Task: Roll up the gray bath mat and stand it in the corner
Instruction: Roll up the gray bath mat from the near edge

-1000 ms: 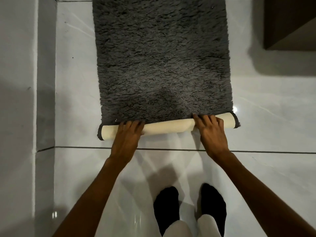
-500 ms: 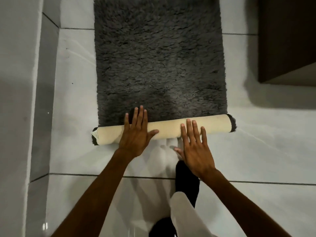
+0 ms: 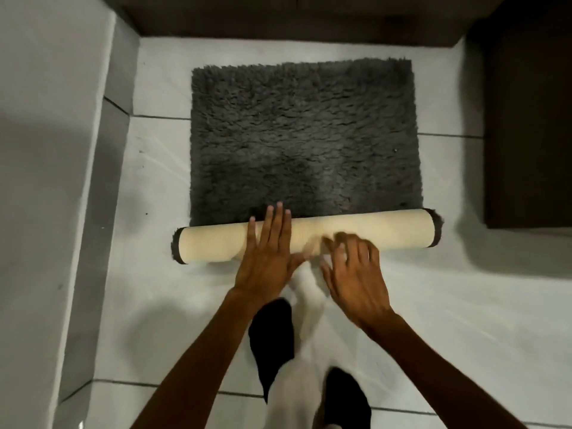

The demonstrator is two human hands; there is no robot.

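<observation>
The gray shaggy bath mat (image 3: 303, 140) lies on the white tiled floor, its near part rolled into a tube with the cream backing (image 3: 387, 232) outward. My left hand (image 3: 269, 255) lies flat on the roll left of its middle, fingers spread and pointing away from me. My right hand (image 3: 356, 270) is blurred at the near side of the roll's middle, fingers curled and apart, fingertips at the backing. Neither hand grips the roll.
A gray wall (image 3: 46, 181) runs along the left. A dark base (image 3: 278, 23) crosses the far side and a dark cabinet (image 3: 526, 119) stands at the right. My black-socked feet (image 3: 272, 345) are on the floor (image 3: 464, 305) just behind the roll.
The roll has grown thicker and moved away from me over the flat part of the mat. Both hands shifted toward its middle, and I stepped forward; the far wall base has come into view.
</observation>
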